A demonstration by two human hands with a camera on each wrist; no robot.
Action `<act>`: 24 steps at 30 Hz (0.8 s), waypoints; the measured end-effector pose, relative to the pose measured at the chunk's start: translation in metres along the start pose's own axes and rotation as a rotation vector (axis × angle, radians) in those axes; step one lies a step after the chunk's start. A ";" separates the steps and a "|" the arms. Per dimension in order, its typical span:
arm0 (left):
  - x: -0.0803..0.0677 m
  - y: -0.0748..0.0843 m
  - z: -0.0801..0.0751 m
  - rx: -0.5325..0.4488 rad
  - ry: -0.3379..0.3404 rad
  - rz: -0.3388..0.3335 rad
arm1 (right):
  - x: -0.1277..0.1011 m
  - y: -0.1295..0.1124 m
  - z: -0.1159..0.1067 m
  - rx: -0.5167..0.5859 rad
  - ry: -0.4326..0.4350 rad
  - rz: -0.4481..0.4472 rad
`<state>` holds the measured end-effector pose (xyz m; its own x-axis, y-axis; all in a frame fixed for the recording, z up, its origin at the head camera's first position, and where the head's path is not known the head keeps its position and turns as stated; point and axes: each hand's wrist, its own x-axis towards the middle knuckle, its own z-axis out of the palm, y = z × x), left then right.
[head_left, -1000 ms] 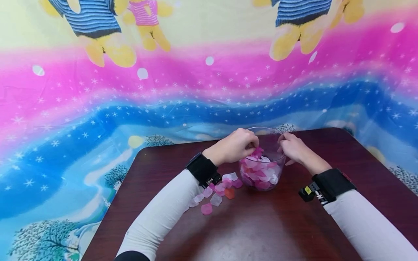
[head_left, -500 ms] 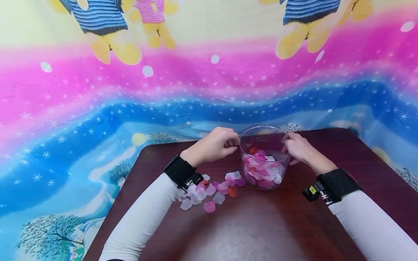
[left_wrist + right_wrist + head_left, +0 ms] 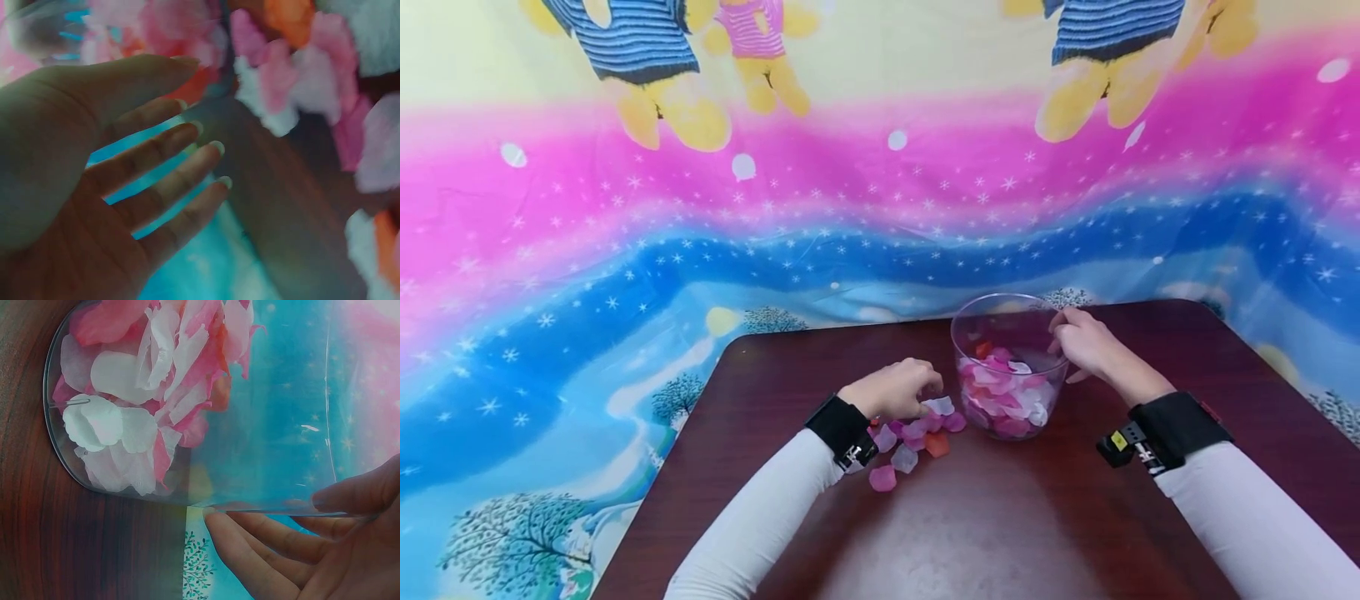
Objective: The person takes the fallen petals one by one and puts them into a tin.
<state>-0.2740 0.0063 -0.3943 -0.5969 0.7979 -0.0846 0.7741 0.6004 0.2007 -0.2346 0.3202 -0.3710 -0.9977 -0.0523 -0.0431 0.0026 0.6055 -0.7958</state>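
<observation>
Petals: loose pile (image 3: pixel 913 437) on worktop (image 3: pixel 1000 517), beside clear cup (image 3: pixel 1009 367).
Left hand (image 3: pixel 895 390): fingers relaxed above pile, empty.
Right hand (image 3: pixel 1086 343): pinching cup rim.
Advice: gather few petals, cup steadied.

Head view looks down from above; wrist views sit close, sharing the petals (image 3: pixel 294 81)

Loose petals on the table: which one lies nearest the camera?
The pink petal, at the near edge of the pile beside the left hand; the orange petal and the rest lie farther back.
</observation>
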 end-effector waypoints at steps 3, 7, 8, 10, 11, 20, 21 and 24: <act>0.005 -0.003 0.015 0.005 -0.017 -0.042 | 0.000 0.000 0.001 -0.009 0.002 -0.002; 0.012 -0.009 0.028 0.039 -0.027 -0.078 | 0.001 0.000 0.001 -0.019 0.002 -0.004; 0.013 -0.009 0.030 0.042 -0.036 -0.087 | 0.001 0.000 0.000 -0.019 0.002 -0.004; 0.014 -0.010 0.033 0.040 -0.049 -0.090 | 0.001 0.000 0.000 -0.015 0.003 -0.004; 0.014 -0.010 0.034 0.036 -0.054 -0.088 | 0.001 0.000 0.000 -0.016 0.003 -0.004; 0.012 -0.008 0.035 -0.034 0.020 -0.002 | 0.001 0.000 -0.001 -0.012 0.005 -0.007; 0.012 -0.008 0.035 -0.047 0.026 -0.002 | 0.001 0.001 -0.001 -0.010 0.003 -0.005; 0.011 -0.010 0.034 -0.067 0.041 -0.007 | 0.000 0.000 0.000 -0.004 0.006 -0.005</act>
<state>-0.2805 0.0109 -0.4305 -0.6116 0.7898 -0.0465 0.7547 0.6000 0.2652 -0.2351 0.3205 -0.3710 -0.9981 -0.0509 -0.0358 -0.0026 0.6088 -0.7934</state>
